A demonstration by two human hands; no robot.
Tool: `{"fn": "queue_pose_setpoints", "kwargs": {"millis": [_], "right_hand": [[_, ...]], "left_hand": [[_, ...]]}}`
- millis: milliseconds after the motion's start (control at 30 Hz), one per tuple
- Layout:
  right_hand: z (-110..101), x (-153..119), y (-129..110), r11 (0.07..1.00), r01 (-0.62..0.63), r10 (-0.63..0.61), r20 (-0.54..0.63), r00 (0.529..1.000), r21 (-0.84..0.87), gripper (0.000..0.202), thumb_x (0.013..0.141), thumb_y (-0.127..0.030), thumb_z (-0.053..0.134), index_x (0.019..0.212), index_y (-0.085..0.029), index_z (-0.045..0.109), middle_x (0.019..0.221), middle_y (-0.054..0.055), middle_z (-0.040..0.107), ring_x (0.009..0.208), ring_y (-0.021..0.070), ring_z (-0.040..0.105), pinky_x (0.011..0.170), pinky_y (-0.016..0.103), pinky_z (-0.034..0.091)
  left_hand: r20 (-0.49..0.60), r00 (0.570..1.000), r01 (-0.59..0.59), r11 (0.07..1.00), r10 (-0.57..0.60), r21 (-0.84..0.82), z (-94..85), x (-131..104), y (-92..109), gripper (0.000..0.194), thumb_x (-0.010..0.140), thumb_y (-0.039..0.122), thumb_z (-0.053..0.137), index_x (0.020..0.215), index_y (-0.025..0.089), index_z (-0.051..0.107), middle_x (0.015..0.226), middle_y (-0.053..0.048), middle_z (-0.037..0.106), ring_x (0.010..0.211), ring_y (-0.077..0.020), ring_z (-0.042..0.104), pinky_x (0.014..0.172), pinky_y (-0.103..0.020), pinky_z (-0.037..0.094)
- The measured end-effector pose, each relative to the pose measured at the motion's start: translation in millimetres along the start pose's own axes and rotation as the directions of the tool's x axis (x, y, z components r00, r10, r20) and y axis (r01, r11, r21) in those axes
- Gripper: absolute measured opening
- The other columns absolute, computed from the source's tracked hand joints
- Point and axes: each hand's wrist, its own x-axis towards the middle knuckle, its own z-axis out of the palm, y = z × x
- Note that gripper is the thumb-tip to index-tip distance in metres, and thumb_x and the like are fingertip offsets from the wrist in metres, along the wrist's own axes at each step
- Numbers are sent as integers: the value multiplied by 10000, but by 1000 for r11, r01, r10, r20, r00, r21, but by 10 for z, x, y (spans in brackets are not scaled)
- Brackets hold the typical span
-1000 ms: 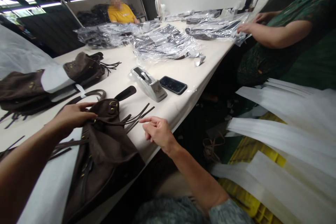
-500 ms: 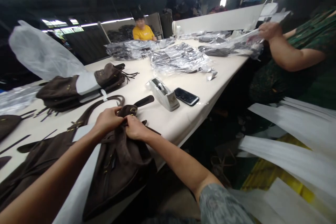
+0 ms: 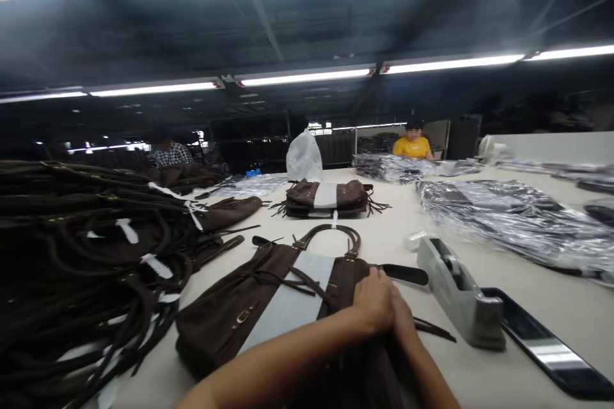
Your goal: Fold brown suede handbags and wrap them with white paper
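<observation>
Upper right end of dark brown handbag [image 3: 225, 323], under both hands at the near side of the table [image 3: 393, 233]. Note left hand [image 3: 374, 297] with fingers bent and close together over the bag, and right hand [image 3: 403, 319] tight against it, partly hidden; impossible to tell from this view what, if anything, lies pinched between the fingertips. To handle this end well, probably best to steady the body with one hand and work with the fingertips of the other, pressing gently to avoid creasing. Better also to leave slack in the thin cords [image 3: 307, 279] and to avoid dragging them against the pale band [image 3: 288, 300].

Observe the bag lying flat and slightly askew, with the band across its middle and cords straggling over it. Compare the rounded handles [image 3: 355, 238], looped beyond the top edge, with white tag [image 3: 334, 220] at the crest. See also brass-toned buckle [image 3: 243, 316] on the left part, and dark strap tab [image 3: 407, 274] projecting to the right, close to grey tape dispenser [image 3: 455, 291].
</observation>
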Motion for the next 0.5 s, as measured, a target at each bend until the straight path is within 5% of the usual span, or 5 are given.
{"fn": "queue_pose_setpoints", "kwargs": {"millis": [133,300,500], "right_hand": [[-141,0,-32,994,-111,111,64,992,-10,237,904,-244,485,1074,-198,643,898,108,732,840,235,699,710,284,478],[-310,270,-60,973,-226,230,190,954,-46,145,795,-142,561,686,-181,650,763,130,716,780,246,670,651,292,402],[-461,313,-48,967,-232,195,280,940,105,161,671,-52,553,592,-158,645,627,65,672,686,207,642,623,271,408]], "left_hand": [[6,1000,-19,999,19,-42,30,-201,-29,626,887,220,476,1473,53,334,1473,-245,401,1335,-353,443,1096,-486,433],[105,993,-48,990,62,-132,118,-343,-48,669,828,239,495,1453,30,382,1373,-241,510,1232,-347,548,1100,-438,447],[121,991,-20,970,50,-241,230,-648,-43,779,887,465,429,1523,45,267,1609,-224,205,1504,-360,186,1260,-448,184]]}}
